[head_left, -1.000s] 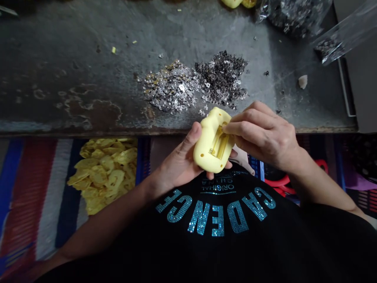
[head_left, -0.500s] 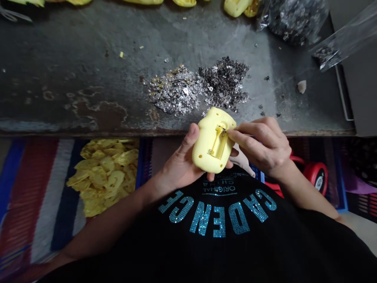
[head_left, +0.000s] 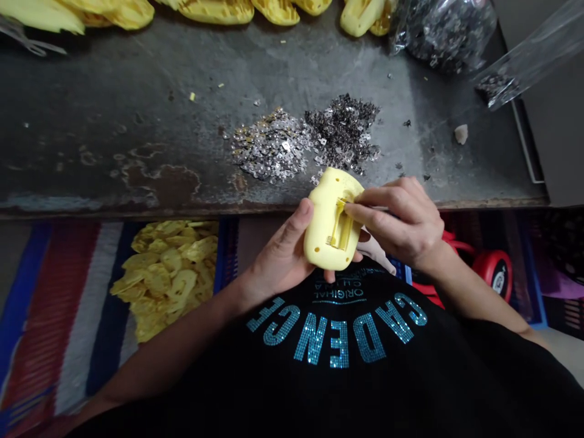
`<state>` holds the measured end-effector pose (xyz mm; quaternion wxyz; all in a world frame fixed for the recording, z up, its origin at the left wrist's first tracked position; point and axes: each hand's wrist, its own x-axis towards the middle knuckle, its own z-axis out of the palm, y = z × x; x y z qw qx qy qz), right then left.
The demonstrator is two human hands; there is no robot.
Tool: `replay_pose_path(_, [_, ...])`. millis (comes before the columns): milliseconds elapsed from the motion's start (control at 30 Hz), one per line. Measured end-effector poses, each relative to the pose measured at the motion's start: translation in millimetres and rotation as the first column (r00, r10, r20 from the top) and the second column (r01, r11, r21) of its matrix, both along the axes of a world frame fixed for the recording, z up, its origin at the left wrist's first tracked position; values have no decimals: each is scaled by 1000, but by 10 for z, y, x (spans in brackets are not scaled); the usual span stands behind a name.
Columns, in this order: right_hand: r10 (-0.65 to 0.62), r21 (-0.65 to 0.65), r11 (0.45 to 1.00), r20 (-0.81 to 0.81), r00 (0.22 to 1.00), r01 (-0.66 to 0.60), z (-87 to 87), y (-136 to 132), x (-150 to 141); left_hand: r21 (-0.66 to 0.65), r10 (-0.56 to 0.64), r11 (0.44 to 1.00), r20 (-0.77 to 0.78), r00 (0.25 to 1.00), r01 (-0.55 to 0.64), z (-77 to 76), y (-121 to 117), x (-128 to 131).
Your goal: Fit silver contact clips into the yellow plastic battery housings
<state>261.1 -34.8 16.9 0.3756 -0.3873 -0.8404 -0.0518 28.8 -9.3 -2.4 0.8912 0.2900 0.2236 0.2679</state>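
My left hand (head_left: 280, 255) cups a yellow plastic shell (head_left: 326, 222) from the left and below, thumb along its side. It has an open rectangular slot on its upper face. My right hand (head_left: 401, 222) pinches at the top end of that slot with thumb and forefinger pressed together; what they hold is too small to make out. On the dark metal table (head_left: 137, 121) just beyond the shell lie a pile of shiny silver metal clips (head_left: 269, 146) and a darker pile of metal clips (head_left: 344, 128).
Several yellow shells (head_left: 219, 9) line the table's far edge. Clear bags of metal parts (head_left: 444, 27) sit at the back right. Below the table's front edge, a striped woven bag holds flat yellow plastic covers (head_left: 166, 274). A red object (head_left: 495, 271) lies at right.
My right hand's fingertips have shifted slightly along the top of the slot and the shell has turned a little. The camera has tilted up, showing more of the far edge.
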Motion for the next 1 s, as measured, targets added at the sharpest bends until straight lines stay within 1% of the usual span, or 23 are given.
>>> replay_pose_path(67, [-17, -176, 984, -169, 985, -13, 60, 42, 21, 28, 31, 999, -38, 999, -30, 33, -19, 7])
replay_pose_path(100, [-34, -284, 958, -246, 969, -38, 93, 73, 37, 44, 51, 998, -57, 997, -49, 54, -30, 12])
replay_pose_path(167, [-55, -479, 869, -342, 938, -124, 150, 150, 67, 83, 115, 991, -96, 989, -107, 92, -54, 26])
replay_pose_path(200, [-52, -548, 819, -366, 929, -170, 170, 192, 77, 111, 156, 983, -112, 981, -144, 105, -68, 31])
replay_pose_path(267, [-30, -635, 733, -387, 922, -243, 189, 268, 77, 173, 233, 963, -136, 963, -208, 111, -96, 32])
replay_pose_path(300, [-18, -651, 712, -393, 919, -264, 189, 297, 66, 201, 255, 954, -144, 956, -224, 105, -110, 26])
replay_pose_path(333, [-8, -655, 704, -394, 919, -275, 184, 318, 49, 224, 264, 948, -153, 952, -226, 94, -121, 17])
replay_pose_path(400, [-2, -638, 719, -398, 917, -276, 156, 334, 7, 253, 274, 940, -167, 947, -228, 70, -136, -14])
replay_pose_path(467, [-23, -606, 751, -420, 907, -262, 101, 316, -34, 279, 271, 935, -161, 949, -219, 54, -139, -56])
replay_pose_path(600, [-96, -542, 805, -520, 849, -241, -74, 224, -92, 347, 209, 928, -176, 962, -138, 70, -139, -156])
replay_pose_path(700, [-113, -476, 851, -577, 809, -221, -200, 140, -120, 361, 218, 924, -216, 952, -130, 81, -155, -212])
replay_pose_path(767, [-119, -455, 869, -572, 812, -194, -245, 93, -128, 356, 226, 925, -233, 946, -133, 61, -171, -232])
replay_pose_path(867, [-142, -469, 871, -525, 839, -146, -236, 88, -118, 332, 228, 935, -279, 933, -129, -7, -180, -246])
replay_pose_path(933, [-112, -498, 849, -499, 859, -179, -194, 163, -94, 304, 252, 938, -275, 928, -165, -51, -163, -267])
replay_pose_path(1000, [-68, -515, 826, -492, 868, -227, -153, 297, -65, 253, 294, 938, -212, 932, -238, -70, -126, -320])
